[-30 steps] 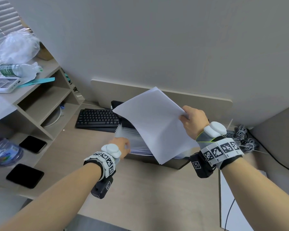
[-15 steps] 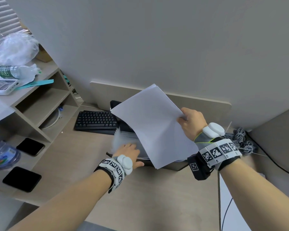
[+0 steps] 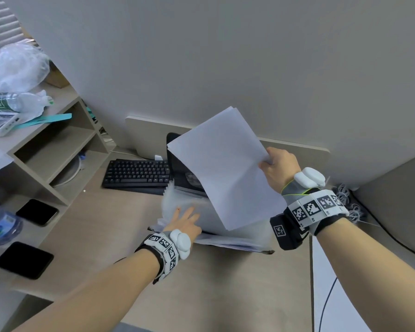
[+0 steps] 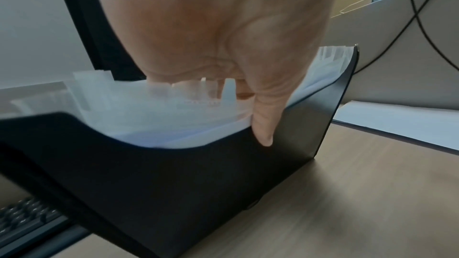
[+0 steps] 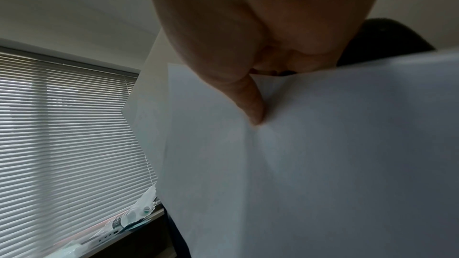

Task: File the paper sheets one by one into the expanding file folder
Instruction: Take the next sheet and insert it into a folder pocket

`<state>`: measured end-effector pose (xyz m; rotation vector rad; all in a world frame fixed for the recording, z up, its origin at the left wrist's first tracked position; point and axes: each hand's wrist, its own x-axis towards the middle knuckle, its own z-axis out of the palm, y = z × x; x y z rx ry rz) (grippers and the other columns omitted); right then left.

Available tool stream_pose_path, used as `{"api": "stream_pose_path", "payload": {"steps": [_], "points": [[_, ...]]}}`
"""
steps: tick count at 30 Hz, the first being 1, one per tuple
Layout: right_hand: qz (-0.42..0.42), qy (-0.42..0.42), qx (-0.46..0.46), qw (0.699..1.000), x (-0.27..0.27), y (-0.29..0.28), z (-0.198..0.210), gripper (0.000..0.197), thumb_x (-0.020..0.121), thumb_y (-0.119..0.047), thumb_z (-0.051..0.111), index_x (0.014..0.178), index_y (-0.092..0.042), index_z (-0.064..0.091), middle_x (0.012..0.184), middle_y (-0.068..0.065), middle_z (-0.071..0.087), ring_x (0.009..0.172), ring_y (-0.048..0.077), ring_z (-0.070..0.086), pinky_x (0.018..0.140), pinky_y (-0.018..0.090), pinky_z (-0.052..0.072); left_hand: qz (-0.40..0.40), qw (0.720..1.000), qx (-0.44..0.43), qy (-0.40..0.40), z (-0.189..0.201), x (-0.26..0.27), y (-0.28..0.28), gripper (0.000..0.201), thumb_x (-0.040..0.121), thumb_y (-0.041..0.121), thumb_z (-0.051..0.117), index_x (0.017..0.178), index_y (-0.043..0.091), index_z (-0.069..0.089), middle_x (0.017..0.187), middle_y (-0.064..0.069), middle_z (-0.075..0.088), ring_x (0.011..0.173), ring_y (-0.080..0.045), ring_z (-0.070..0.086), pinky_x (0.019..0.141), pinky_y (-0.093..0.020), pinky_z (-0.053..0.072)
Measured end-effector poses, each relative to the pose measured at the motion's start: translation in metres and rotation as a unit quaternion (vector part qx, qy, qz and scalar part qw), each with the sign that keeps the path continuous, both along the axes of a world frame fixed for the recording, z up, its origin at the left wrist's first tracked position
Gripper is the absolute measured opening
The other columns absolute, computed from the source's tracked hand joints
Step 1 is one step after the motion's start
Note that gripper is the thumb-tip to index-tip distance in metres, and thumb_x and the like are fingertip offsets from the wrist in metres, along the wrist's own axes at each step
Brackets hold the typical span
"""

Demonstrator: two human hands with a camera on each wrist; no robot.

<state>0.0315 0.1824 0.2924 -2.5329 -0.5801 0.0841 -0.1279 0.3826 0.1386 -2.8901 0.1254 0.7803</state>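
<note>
Right thumb presses a dimple into the paper sheet, fingers hidden behind it, so the right hand pinches the sheet's edge at 3 o'clock and holds it tilted above the expanding file folder on the desk. The left hand lies with fingers straight among the translucent dividers, thumb on the black front wall. The sheet looks light, limp and easily creased; a grip near its upper edge should let it hang straight into a pocket
</note>
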Motion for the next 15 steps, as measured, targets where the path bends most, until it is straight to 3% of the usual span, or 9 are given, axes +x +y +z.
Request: {"api": "stream_pose_path", "payload": {"steps": [5, 7, 11, 15], "points": [[0.059, -0.021, -0.053, 0.997, -0.015, 0.001, -0.004, 0.014, 0.090, -0.009, 0.049, 0.079, -0.008, 0.042, 0.072, 0.011, 0.053, 0.069, 0.033, 0.048, 0.058, 0.034, 0.033, 0.036, 0.997, -0.012, -0.060, -0.001, 0.008, 0.013, 0.038, 0.092, 0.027, 0.053, 0.127, 0.013, 0.050, 0.155, -0.015, 0.019, 0.147, -0.030, 0.003, 0.116, -0.057, 0.009], [0.085, -0.033, -0.078, 0.993, -0.017, 0.001, -0.008, 0.009, 0.090, -0.008, 0.048, 0.082, -0.010, 0.044, 0.074, 0.008, 0.053, 0.071, 0.033, 0.049, 0.058, 0.032, 0.033, 0.045, 0.996, -0.019, -0.073, -0.001, 0.013, 0.022, 0.041, 0.093, 0.029, 0.052, 0.130, 0.012, 0.046, 0.155, -0.016, 0.018, 0.146, -0.031, 0.007, 0.116, -0.054, 0.014], [0.127, -0.036, -0.143, 0.981, -0.014, 0.006, -0.011, 0.009, 0.087, -0.003, 0.044, 0.090, -0.010, 0.049, 0.087, 0.007, 0.058, 0.079, 0.031, 0.053, 0.063, 0.034, 0.040, 0.038, 0.993, -0.019, -0.109, -0.005, 0.018, 0.036, 0.042, 0.092, 0.033, 0.053, 0.128, 0.013, 0.048, 0.142, -0.011, 0.042, 0.133, -0.029, 0.035, 0.109, -0.038, 0.031], [0.157, -0.056, -0.206, 0.964, -0.010, 0.016, -0.012, 0.012, 0.087, -0.002, 0.043, 0.090, -0.012, 0.047, 0.087, 0.004, 0.056, 0.078, 0.027, 0.049, 0.060, 0.032, 0.036, 0.050, 0.991, -0.032, -0.120, -0.003, 0.016, 0.044, 0.033, 0.093, 0.032, 0.052, 0.121, 0.013, 0.053, 0.127, -0.006, 0.054, 0.117, -0.027, 0.049, 0.098, -0.035, 0.039]]}}
